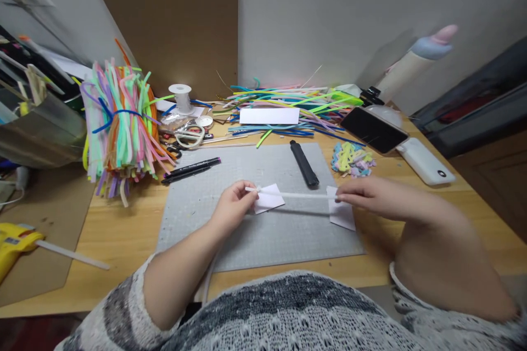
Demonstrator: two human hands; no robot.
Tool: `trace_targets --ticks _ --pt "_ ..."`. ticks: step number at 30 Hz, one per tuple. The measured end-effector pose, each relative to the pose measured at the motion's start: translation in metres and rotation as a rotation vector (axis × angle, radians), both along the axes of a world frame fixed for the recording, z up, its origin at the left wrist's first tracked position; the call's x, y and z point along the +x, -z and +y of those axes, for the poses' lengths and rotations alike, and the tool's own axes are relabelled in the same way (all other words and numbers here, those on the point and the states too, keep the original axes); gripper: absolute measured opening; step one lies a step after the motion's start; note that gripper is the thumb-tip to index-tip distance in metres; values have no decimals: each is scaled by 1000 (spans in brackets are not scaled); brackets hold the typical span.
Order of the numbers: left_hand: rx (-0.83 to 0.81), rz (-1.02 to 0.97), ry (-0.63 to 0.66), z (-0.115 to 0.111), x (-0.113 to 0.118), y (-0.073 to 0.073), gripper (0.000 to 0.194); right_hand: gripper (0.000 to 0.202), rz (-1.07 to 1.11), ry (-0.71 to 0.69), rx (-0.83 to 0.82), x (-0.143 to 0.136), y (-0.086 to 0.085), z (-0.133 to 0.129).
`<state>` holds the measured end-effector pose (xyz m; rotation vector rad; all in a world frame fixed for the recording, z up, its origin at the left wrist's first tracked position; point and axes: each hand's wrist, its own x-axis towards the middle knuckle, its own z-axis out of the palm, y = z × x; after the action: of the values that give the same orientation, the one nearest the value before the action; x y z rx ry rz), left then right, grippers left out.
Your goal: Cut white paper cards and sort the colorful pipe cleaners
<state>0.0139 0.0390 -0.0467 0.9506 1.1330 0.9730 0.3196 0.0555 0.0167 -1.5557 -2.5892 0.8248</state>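
A thin white stick (298, 196) is stretched level between my two hands, over the grey cutting mat (263, 241). My left hand (236, 203) is closed in a pinch on its left end. The right end is pinched by my right hand (358, 194). One white card (269, 199) shows beside my left fingertips, and a second white card (341, 214) shows below my right fingertips. Whether the cards touch the stick, I cannot tell. A black pen-like tool (304, 164) lies on the mat behind the stick.
Bundled pipe cleaners (121, 126) stand at the left, near two black markers (191, 170). Loose pipe cleaners (288, 100) lie along the wall. A phone (374, 129), a white device (426, 162) and pastel scraps (352, 159) are at the right. A yellow glue gun (16, 244) lies far left.
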Motion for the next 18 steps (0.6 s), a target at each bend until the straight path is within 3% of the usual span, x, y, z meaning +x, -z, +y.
trace_targets --ticks 2,4,7,10,13,18 --pt "-30 9 68 -1 1 0 20 29 19 -10 -104 15 11 -1" --pt "-32 11 66 0 0 1 19 30 -16 81 -35 24 24 -2" --pt "-37 17 39 2 -1 2 19 57 -169 200 66 29 39 -7" --pt "-36 21 40 3 -2 3 19 74 -259 194 62 25 45 -11" --pt "-25 24 61 3 -2 3 18 69 -299 191 47 21 42 -9" --pt "-36 30 78 2 -1 3 19 35 -345 99 61 19 36 5"
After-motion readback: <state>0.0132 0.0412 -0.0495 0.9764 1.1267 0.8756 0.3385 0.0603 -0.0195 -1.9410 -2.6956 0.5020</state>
